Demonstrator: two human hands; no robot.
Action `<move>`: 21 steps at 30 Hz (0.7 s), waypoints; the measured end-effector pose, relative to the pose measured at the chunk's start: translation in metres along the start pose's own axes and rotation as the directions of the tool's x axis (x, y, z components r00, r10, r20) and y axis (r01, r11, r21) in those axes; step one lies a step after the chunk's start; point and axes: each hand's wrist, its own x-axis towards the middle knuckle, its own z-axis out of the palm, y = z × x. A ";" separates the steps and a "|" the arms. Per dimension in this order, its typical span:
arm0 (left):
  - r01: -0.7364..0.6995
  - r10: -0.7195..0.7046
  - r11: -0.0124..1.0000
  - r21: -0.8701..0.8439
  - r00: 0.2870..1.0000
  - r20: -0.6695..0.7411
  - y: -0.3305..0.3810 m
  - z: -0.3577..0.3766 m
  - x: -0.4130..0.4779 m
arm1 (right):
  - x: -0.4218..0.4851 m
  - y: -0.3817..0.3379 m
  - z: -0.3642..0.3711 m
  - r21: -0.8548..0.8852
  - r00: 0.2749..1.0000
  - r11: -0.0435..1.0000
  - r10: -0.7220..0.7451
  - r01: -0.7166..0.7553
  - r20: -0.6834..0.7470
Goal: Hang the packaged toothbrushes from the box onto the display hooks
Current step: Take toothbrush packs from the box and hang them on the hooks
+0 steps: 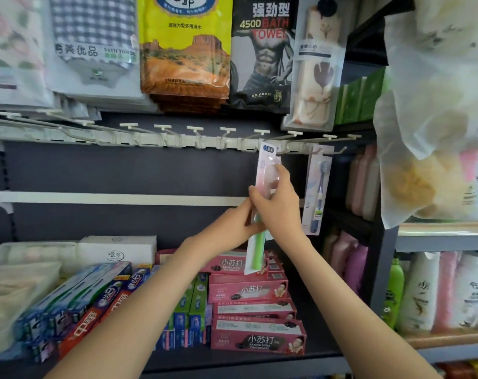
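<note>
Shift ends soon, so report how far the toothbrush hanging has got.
Done: one blue toothbrush pack hangs on the hook rail, at the right. In hand: left hand and right hand hold a green toothbrush pack, its top at the rail; whether it is hooked on is unclear. Left: bare hooks further left; the box is out of view, so the remaining count is unknown.

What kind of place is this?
Probably a shop, in the toiletries aisle: a packaged toothbrush hangs on the display hooks, toothpaste boxes are stacked below, and bath towel packs hang above.
</note>
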 end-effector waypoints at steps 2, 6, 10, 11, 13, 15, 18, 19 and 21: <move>-0.055 0.063 0.985 0.161 0.997 -0.049 0.000 -0.008 0.004 | 0.005 0.009 -0.009 -0.077 1.000 0.997 -0.019 0.019 0.005; -0.014 0.410 0.796 0.605 0.748 -0.521 0.005 -0.037 0.015 | 0.018 0.025 -0.022 -0.397 0.992 0.909 -0.113 0.129 0.063; 0.149 0.449 0.665 0.732 0.703 -0.551 0.000 -0.059 0.032 | 0.036 0.030 -0.021 -0.569 0.992 0.813 -0.115 0.123 0.051; 0.180 0.410 0.656 0.733 0.731 -0.546 -0.002 -0.062 0.035 | 0.041 0.030 -0.020 -0.605 0.991 0.786 -0.121 0.126 0.050; 0.230 0.326 0.647 0.727 0.779 -0.536 -0.006 -0.064 0.039 | 0.050 0.030 -0.016 -0.630 0.995 0.770 -0.098 0.097 0.033; 0.241 0.309 0.642 0.728 0.788 -0.533 -0.009 -0.065 0.041 | 0.058 0.031 -0.011 -0.606 0.999 0.794 -0.039 0.036 0.008; 0.231 0.314 0.649 0.725 0.787 -0.531 -0.011 -0.063 0.043 | 0.069 0.035 -0.001 -0.599 1.000 0.801 0.018 -0.008 0.010; 0.230 0.307 0.653 0.722 0.791 -0.529 -0.013 -0.062 0.044 | 0.071 0.036 0.003 -0.591 0.999 0.807 0.032 -0.022 0.006; 0.220 0.300 0.666 0.713 0.796 -0.526 -0.015 -0.061 0.045 | 0.075 0.037 0.012 -0.563 0.998 0.825 0.069 -0.060 -0.006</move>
